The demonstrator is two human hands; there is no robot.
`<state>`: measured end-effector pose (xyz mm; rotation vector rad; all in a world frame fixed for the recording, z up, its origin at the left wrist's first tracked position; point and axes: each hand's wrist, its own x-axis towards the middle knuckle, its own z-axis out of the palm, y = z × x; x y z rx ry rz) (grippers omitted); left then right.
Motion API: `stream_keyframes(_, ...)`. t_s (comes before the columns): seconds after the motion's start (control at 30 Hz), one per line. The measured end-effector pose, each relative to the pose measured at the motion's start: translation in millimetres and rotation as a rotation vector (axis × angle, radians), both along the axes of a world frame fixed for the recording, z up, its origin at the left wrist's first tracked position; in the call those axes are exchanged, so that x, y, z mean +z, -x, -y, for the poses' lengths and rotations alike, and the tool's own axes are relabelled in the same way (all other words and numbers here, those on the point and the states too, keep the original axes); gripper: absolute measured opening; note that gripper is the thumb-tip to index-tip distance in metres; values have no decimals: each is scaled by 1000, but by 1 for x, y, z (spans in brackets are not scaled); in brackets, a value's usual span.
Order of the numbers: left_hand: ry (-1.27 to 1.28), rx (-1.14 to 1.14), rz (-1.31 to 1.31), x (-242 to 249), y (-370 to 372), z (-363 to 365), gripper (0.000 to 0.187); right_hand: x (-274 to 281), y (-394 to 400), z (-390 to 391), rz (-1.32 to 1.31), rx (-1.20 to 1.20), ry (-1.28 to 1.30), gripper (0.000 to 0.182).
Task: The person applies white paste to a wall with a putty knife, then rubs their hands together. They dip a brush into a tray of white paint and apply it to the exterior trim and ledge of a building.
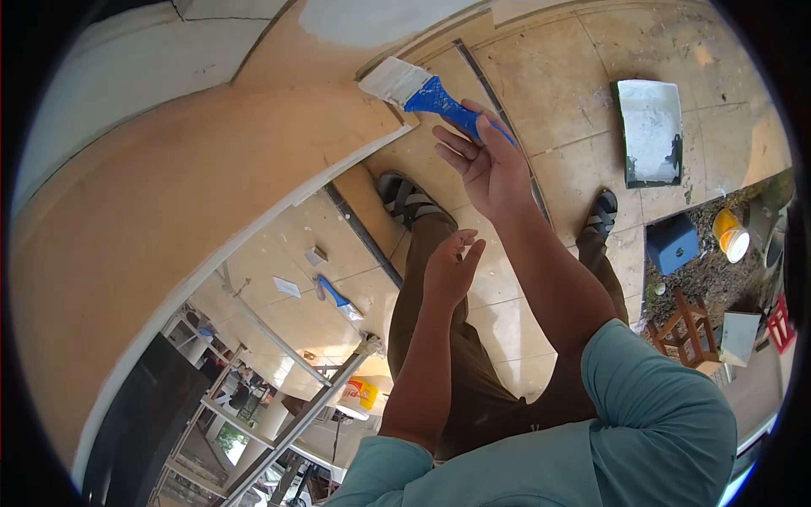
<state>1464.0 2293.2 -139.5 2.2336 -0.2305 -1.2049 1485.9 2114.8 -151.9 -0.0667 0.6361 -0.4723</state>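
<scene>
A wide paintbrush [438, 100] with a blue handle is pinched between the thumb and fingers of my right hand [490, 160]. Its bristles, coated in white, point up and left, close to the wall edge [338, 97]. Below it, my left hand [454, 264] hangs over my leg, with its fingers loosely bent and apart and nothing visible in it. A tray [649, 131] with white paint in it lies on the tiled floor to the right of my right hand.
On the floor at left lie another blue-handled brush [338, 296] and a white card [287, 287]. A metal frame [296, 427] stands at lower left near a yellow-white bucket [358, 397]. A blue stool [673, 244], yellow bucket [728, 234] and wooden stool [688, 331] are at right.
</scene>
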Motion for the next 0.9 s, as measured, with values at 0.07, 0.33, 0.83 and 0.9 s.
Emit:
stream_keyframes(0.07,-38,-14,-23,2,0,3,39,-8,-11,-7,99,-20,13,37)
stream_keyframes(0.33,-120,-62,-85,5,-5,5,43,-12,-23,-18,56,110,71,50)
stream_keyframes(0.83,-42,25,-128,4,-7,27,33,7,-54,-12,194,95,-11,48)
stream_keyframes(0.9,-87,33,-186,4,-7,28,34,5,-54,-11,280,65,-91,49)
